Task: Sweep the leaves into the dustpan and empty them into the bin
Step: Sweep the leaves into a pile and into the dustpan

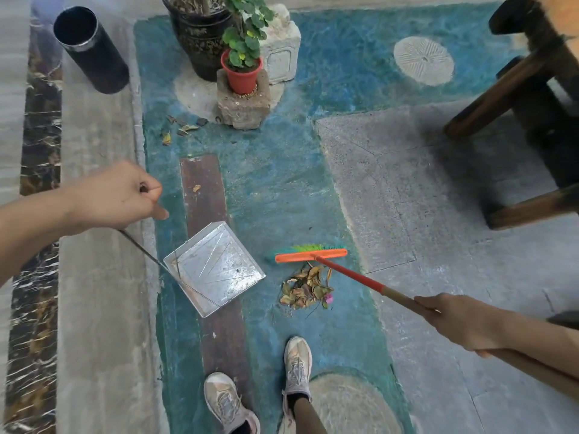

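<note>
A pile of dry brown leaves lies on the teal floor in front of my feet. The broom, with an orange head and green bristles, rests just beyond the pile; my right hand grips its wooden handle. Left of the pile sits the metal dustpan, empty, its open side toward the leaves. My left hand is closed on the dustpan's thin wire handle. A black cylindrical bin stands at the far left. A few more leaves lie near the stone block.
A red pot with a green plant sits on a stone block, with a large dark planter behind. A dark wooden bench fills the upper right. A raised grey kerb runs along the left.
</note>
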Demonstrator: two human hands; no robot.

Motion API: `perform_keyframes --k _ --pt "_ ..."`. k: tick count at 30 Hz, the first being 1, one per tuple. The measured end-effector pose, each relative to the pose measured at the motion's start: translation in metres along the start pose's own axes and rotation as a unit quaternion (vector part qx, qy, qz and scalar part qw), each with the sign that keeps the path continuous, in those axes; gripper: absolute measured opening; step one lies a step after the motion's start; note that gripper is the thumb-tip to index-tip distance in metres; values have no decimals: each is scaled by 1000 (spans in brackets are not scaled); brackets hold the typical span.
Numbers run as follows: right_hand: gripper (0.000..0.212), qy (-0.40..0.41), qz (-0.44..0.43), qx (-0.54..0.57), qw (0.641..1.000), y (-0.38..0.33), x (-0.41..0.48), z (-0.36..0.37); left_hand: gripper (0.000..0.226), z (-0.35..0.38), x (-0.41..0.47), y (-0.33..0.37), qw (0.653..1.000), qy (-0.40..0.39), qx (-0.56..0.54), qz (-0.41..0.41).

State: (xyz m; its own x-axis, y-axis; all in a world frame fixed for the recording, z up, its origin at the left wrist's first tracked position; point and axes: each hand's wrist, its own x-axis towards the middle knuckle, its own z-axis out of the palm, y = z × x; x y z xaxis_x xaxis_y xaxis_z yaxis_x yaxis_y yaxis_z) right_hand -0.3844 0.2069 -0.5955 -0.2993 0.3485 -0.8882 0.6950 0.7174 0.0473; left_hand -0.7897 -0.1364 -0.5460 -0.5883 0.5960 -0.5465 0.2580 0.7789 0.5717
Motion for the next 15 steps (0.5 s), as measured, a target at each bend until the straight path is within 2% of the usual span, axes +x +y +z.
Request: perform_keyframes --k 6,12,15 --pt "31 53 4 40 998 -31 29 -11 57 5 -5 -12 1000 -17 9 -13" --pt "33 25 3 28 999 -74 27 29 55 -4 -20 -21 1000 -6 -8 -15" --pt "28 9 -11 96 995 -77 4 51 52 -10 -31 -23 1000 18 3 -6"
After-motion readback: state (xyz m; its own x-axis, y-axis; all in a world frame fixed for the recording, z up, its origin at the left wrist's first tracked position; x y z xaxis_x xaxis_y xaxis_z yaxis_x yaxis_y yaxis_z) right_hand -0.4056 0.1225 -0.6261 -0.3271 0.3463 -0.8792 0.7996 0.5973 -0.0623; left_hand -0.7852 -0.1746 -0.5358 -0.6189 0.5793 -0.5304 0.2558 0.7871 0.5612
